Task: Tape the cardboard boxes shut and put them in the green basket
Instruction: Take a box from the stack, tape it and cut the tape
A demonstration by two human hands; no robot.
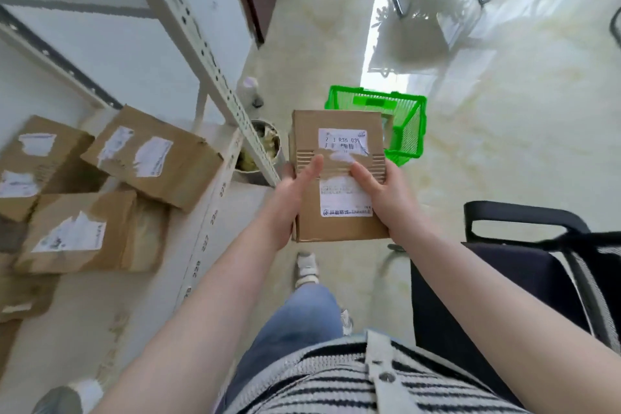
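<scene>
1. A cardboard box (pixel 339 178) with white shipping labels on its top face is held in the air above the tiled floor (pixel 504 131), in front of the person's body.
2. The left hand (pixel 289 198) grips the box's left side, thumb laid across the top face and fingers wrapped below.
3. The right hand (pixel 386 195) grips the right side, thumb on the label and the other fingers hidden underneath.
4. The green basket (pixel 403 124) stands on the floor just beyond the box; the box covers its near left corner.
5. To the left, a white metal shelf (pixel 111 312) carries several other cardboard boxes (pixel 151 155) with torn labels, piled toward its far left edge.
6. A small bin (pixel 262 148) with scraps sits on the floor beside the shelf's upright post.
7. A black chair (pixel 524 265) stands at the person's right, near the right forearm.
</scene>
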